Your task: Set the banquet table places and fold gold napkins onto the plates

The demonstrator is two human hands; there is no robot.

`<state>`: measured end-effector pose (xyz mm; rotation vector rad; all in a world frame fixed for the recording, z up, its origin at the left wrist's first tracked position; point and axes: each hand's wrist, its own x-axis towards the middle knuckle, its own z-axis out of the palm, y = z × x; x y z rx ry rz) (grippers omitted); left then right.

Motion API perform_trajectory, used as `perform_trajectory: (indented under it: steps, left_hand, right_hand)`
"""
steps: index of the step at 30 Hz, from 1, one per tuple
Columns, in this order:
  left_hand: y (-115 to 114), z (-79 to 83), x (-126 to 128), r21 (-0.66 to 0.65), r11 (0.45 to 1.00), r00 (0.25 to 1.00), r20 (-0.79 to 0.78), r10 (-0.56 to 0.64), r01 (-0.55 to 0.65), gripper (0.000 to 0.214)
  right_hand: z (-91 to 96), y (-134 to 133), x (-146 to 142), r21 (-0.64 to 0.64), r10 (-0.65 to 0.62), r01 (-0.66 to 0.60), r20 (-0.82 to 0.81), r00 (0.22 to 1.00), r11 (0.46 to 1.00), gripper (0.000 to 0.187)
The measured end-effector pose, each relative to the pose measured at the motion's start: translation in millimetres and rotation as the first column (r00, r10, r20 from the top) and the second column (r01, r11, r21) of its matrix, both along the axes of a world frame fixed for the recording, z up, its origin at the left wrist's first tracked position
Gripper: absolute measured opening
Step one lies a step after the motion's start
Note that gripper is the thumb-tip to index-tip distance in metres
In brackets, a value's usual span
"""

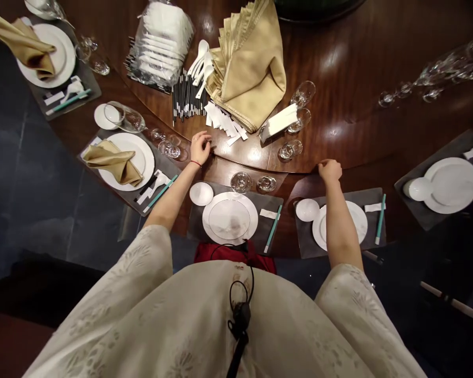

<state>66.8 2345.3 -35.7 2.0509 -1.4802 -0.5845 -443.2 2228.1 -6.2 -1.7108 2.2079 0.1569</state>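
Note:
My left hand [201,148] rests at the rim of the raised round wooden turntable [339,126], its fingers loosely bent and apart, with nothing visible in it. Just beyond it lie black-and-silver chopsticks [187,97] and white paper-like strips [224,122]. Farther right, my right hand [331,170] is closed against the same rim; what its fingers hold, if anything, is hidden. Under that forearm sits a white plate [355,223] with a small bowl [308,209] beside it. Between my arms, another plate [230,218] stands on a grey placemat [197,223].
On the turntable are stacked gold napkins [256,63], white spoons [200,60], a plastic-wrapped white stack [161,44] and small glasses [290,149]. Two glasses [241,182] stand before the middle plate. Left settings have folded napkins [116,161]; more glassware [453,68] lies at far right.

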Motion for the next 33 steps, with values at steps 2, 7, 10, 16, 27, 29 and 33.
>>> perform_trajectory:
  steps: [2,7,10,16,27,29,33]
  left_hand:
    - [-19,-15.3,16,0.085,0.995,0.999,-0.014,0.050,-0.049,0.059]
    - [-32,-29.1,28,0.236,0.952,0.978,0.113,0.174,-0.197,0.094]
    - [-23,-27.5,22,0.288,0.948,0.979,0.184,0.088,-0.139,0.093]
    - [0,-13.5,13,0.363,0.925,0.954,0.221,-0.202,0.112,0.090]
    - [6,-3.3,-22,0.518,0.822,0.881,0.242,-0.406,0.236,0.077]
    - [6,-5.5,-28,0.519,0.820,0.885,0.228,-0.406,0.242,0.071]
    - [6,-11.0,-40,0.489,0.829,0.903,0.169,-0.395,0.271,0.061]
  right_hand:
    - [25.4,5,21,-0.173,0.007,0.003,0.058,0.998,0.985,0.032]
    - [65.1,5,116,-0.383,0.382,-0.273,0.244,0.891,0.882,0.034]
    - [50.7,-21,180,-0.345,0.544,-0.437,0.335,0.770,0.831,0.032]
    - [8.5,-79,251,-0.091,0.588,-0.582,0.200,0.784,0.808,0.029]
    - [27.4,-108,212,0.031,0.496,-0.500,0.092,0.864,0.866,0.043]
    - [36.5,-115,206,-0.027,0.424,-0.424,0.101,0.900,0.905,0.040]
    - [63.9,-156,182,-0.261,0.150,-0.090,0.219,0.964,0.961,0.028]
